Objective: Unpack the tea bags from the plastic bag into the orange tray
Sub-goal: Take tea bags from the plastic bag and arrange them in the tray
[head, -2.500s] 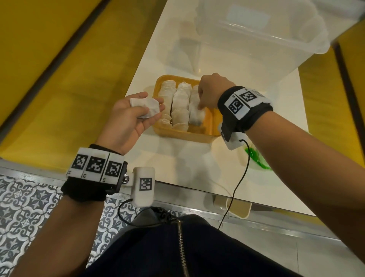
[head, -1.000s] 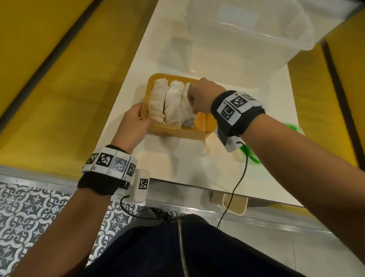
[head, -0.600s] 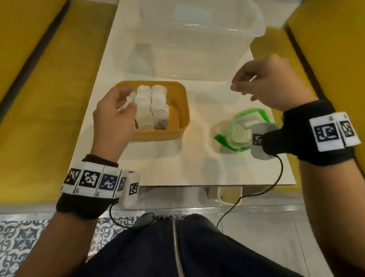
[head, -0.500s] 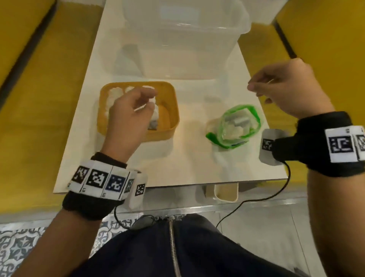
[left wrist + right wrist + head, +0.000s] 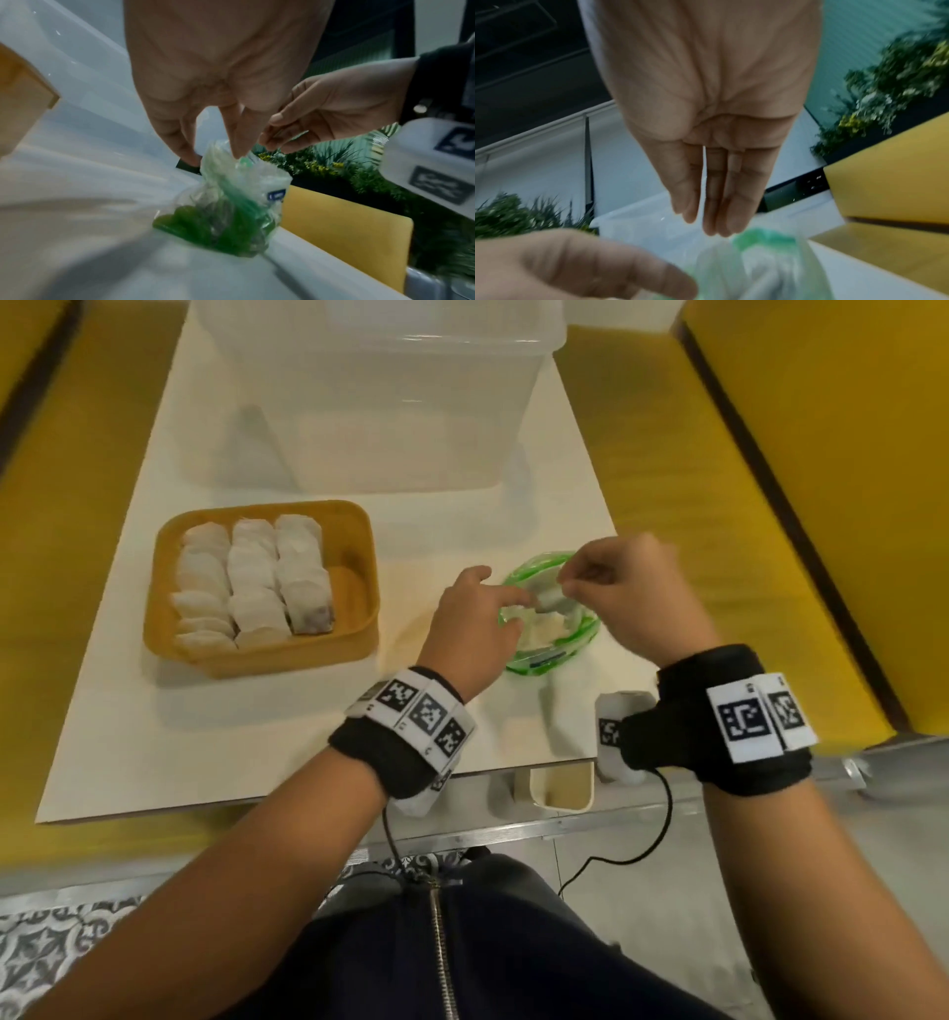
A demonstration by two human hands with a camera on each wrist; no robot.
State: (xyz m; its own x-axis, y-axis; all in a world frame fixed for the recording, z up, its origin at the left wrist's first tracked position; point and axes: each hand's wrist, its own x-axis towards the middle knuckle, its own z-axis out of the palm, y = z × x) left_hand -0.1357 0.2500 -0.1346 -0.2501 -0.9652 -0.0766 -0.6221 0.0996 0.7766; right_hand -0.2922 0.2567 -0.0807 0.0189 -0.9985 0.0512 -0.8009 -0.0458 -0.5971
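The orange tray [image 5: 267, 507] sits on the left of the white table with three rows of white tea bags [image 5: 254, 580] in it. To its right stands the green-rimmed plastic bag [image 5: 552, 642], mouth up, with pale tea bags inside. My left hand [image 5: 513, 600] reaches in from the left; its straight fingertips [image 5: 236, 150] touch the bag's [image 5: 231, 203] top edge, thumb apart. My right hand [image 5: 570, 577] hovers over the far rim, thumb and fingertips pinched together [image 5: 270, 140] at the plastic. The right wrist view shows blurred bag [image 5: 762, 263] below my right fingers [image 5: 713, 219].
A large clear plastic tub [image 5: 369, 392] stands at the back of the table, behind tray and bag. Yellow bench seats [image 5: 821, 505] run along both sides. The table's front edge [image 5: 308, 788] is close to my lap. A small cream box [image 5: 560, 785] hangs under that edge.
My left hand put its tea bag in the tray, then moved right to the plastic bag. My right hand left the tray, swung right and came down onto the bag's rim.
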